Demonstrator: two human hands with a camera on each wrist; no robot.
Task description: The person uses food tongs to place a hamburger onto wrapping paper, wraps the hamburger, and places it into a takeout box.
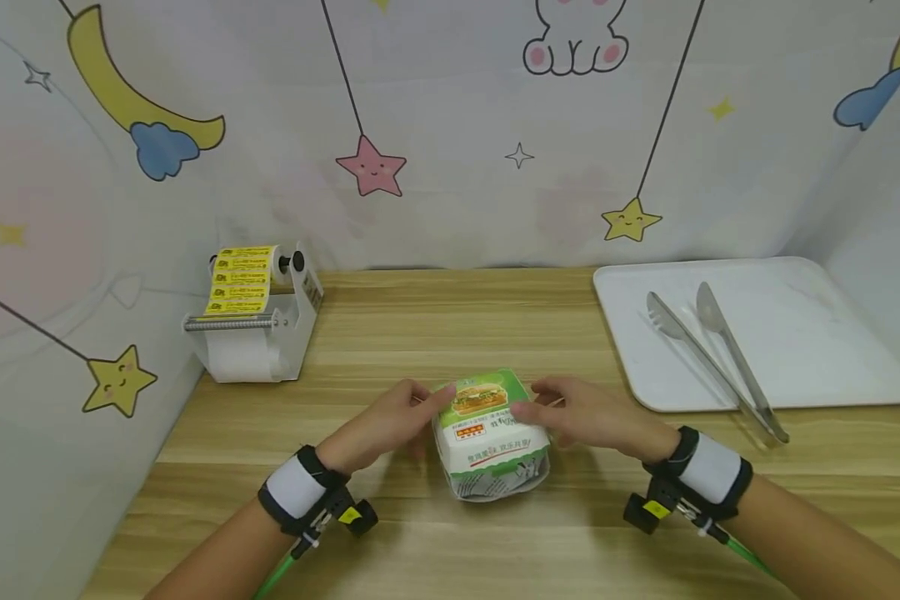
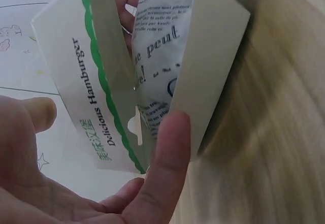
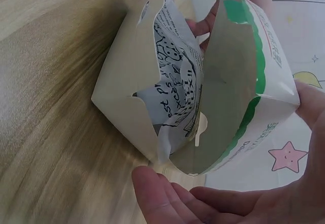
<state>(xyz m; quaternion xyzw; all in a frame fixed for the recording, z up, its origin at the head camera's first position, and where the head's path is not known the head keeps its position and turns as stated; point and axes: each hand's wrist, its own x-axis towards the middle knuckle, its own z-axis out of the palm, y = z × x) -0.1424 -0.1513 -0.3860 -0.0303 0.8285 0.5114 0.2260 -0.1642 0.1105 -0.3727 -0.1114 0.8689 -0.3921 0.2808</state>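
Note:
A green and white hamburger box [image 1: 487, 429] sits on the wooden table, its lid [image 2: 76, 76] tilted over the base [image 2: 210, 66] with a gap between them. Inside that gap shows a bundle in printed paper [image 3: 175, 76]. My left hand [image 1: 390, 421] is at the box's left side, thumb by the lid's top edge and one fingertip against the base. On the opposite side is my right hand [image 1: 588, 417], its thumb at the lid's edge and its other fingers extended beside the box.
At the back left stands a label dispenser [image 1: 300, 325] with a roll of yellow labels [image 1: 240, 279]. A white tray [image 1: 832, 333] lies at the right, with metal tongs [image 1: 735, 358] across its front edge. A patterned cloth wall [image 1: 457, 217] borders the table behind.

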